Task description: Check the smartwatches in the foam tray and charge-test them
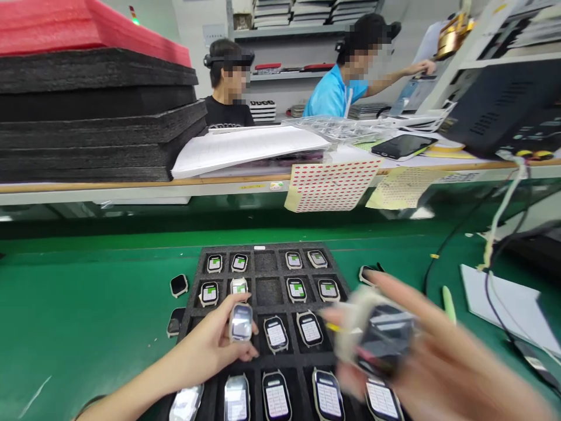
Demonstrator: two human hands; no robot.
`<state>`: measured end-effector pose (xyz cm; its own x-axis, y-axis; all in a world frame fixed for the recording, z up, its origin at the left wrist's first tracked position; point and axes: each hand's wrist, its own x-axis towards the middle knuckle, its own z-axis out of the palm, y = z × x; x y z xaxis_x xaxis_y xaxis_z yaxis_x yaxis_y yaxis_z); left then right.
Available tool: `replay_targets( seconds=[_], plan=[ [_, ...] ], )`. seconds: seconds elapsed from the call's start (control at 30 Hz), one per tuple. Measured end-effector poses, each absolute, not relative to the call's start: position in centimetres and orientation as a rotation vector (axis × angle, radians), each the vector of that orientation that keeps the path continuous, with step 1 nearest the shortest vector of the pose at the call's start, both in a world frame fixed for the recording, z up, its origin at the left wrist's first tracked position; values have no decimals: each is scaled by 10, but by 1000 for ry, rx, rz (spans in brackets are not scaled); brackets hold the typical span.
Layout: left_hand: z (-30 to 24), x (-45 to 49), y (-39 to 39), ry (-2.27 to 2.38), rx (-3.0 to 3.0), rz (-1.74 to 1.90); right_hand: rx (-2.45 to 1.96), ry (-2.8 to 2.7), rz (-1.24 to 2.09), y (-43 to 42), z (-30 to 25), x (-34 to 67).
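Observation:
Over the black foam tray (268, 291), my left hand (204, 348) pinches a smartwatch body (241, 323) with a lit, pale screen between fingers and thumb. My right hand (447, 356), smeared by motion, is raised nearer the camera at the tray's right side. Its fingers grip a light-coloured watch case (385, 333) with a dark face; a yellow bit and a reddish streak show on it, but details are blurred. Strapless watches with lit screens, such as this watch (276, 334), lie in the tray's compartments. My left hand and forearm cover some compartments.
Two dark-screened watches, one a loose watch (179, 285), lie left of the tray; another watch (367, 275) lies right. Cables (493, 245), a green tool (449, 304) and white paper (504, 304) are rightward. A shelf (245, 186) bears foam sheets (87, 117) and a phone (403, 146). Two people are beyond.

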<state>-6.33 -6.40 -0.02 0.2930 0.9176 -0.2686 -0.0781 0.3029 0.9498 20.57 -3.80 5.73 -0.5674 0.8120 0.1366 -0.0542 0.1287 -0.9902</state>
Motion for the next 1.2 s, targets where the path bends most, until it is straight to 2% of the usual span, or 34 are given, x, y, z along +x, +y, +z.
replay_targets(
  seconds=[0.2,0.43,0.63,0.83,1.2],
  plan=[
    [-29,-67,-64,1515,1543,623,-653,-1468,1760,-14,38,160],
    [-10,-65,-63,1750,2074,296,-652,-1529,1775,-12,29,158],
    [23,-55,-67,1503,2147,680,-643,-1545,1796,-8,27,154],
    [15,-37,-59,1357,2287,961,-733,-1572,1725,-4,23,148],
    [10,-41,-55,1372,2235,1014,-671,-1599,1817,4,20,154]
  ],
)
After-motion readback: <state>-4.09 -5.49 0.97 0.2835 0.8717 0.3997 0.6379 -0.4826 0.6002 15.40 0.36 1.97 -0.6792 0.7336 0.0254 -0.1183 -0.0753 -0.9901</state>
